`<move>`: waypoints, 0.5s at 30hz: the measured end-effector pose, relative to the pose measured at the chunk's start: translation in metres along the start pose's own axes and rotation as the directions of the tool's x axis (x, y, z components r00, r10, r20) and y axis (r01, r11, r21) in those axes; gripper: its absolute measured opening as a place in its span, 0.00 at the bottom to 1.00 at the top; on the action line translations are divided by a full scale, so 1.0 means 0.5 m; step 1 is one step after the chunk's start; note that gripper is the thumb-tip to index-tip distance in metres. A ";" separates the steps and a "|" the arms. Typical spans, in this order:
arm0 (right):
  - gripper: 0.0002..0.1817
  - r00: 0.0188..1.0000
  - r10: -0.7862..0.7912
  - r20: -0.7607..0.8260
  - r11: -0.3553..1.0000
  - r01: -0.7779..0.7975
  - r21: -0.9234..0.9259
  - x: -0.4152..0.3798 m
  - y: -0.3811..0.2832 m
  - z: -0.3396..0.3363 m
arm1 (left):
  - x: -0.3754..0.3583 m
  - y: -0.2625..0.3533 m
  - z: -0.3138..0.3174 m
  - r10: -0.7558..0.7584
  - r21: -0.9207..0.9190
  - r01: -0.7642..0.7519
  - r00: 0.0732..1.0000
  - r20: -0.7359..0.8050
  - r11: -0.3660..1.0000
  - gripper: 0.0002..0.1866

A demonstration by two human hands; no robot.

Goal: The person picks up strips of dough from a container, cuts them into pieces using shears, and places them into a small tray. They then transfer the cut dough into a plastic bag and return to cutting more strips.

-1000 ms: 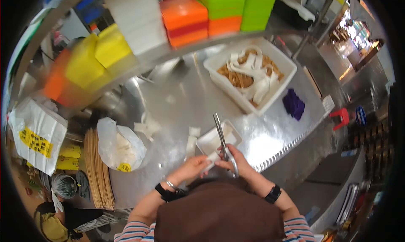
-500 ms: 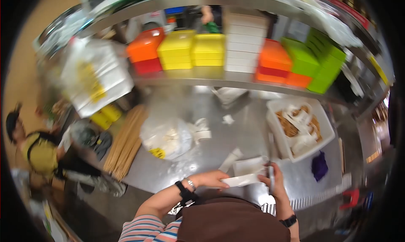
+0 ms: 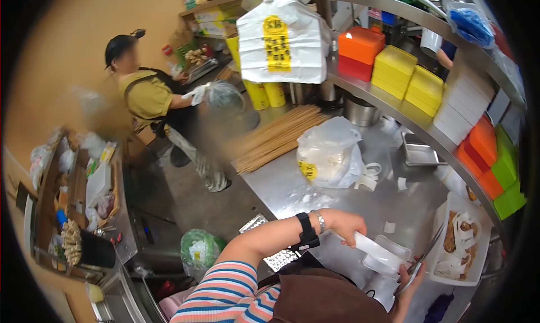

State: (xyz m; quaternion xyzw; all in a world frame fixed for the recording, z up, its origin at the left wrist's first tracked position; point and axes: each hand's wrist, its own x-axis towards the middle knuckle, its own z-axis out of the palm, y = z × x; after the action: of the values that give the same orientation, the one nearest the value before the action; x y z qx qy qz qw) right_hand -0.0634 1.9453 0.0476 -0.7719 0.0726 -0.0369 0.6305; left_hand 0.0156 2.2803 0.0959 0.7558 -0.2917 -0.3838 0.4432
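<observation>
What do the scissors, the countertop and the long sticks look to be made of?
Scissors: metal, likely steel, smooth and shiny, from the silvery glint.
Countertop: sheet metal, probably stainless steel, brushed or worn, judging by grey colour and soft reflections.
Long sticks: likely bamboo or wood, matt and unpainted, given their tan colour.

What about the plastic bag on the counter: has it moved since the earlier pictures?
No: the plastic bag still sits beside the bundle of sticks on the counter; only the view has turned.
</observation>
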 end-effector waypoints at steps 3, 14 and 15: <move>0.30 0.996 -0.068 0.050 0.997 0.070 -0.040 0.017 0.032 0.007 | -0.006 -0.011 -0.008 0.091 0.188 -0.075 0.993 -0.080 0.979 0.08; 0.31 0.999 -0.034 -0.025 0.973 0.027 -0.231 -0.035 -0.126 0.100 | -0.033 -0.046 -0.053 0.086 0.160 -0.065 0.989 -0.124 0.985 0.12; 0.31 0.999 -0.033 -0.040 0.962 0.020 -0.273 -0.036 -0.125 0.108 | -0.031 -0.057 -0.058 0.085 0.112 -0.073 0.991 -0.106 0.991 0.12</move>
State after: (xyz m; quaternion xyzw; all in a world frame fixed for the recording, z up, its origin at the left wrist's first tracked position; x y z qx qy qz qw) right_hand -0.0690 2.0127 0.0983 -0.8512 0.0804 -0.0518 0.5160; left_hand 0.0344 2.3179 0.0843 0.7864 -0.3168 -0.3074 0.4321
